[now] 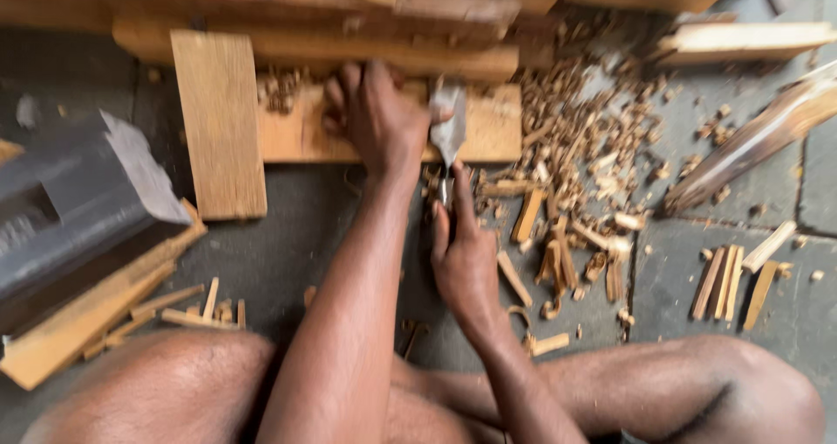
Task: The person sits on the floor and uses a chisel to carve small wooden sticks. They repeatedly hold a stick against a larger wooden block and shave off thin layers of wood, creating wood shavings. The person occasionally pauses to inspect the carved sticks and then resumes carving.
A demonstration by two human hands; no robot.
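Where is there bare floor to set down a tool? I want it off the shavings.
Bare dark floor lies between the upright plank, the left forearm and the small sticks. Another patch lies right of the chip pile, lightly littered. It is crowded around the right hand and chisel.

No packages, labels, signs or screens show anywhere in this view, near or far, left or right.
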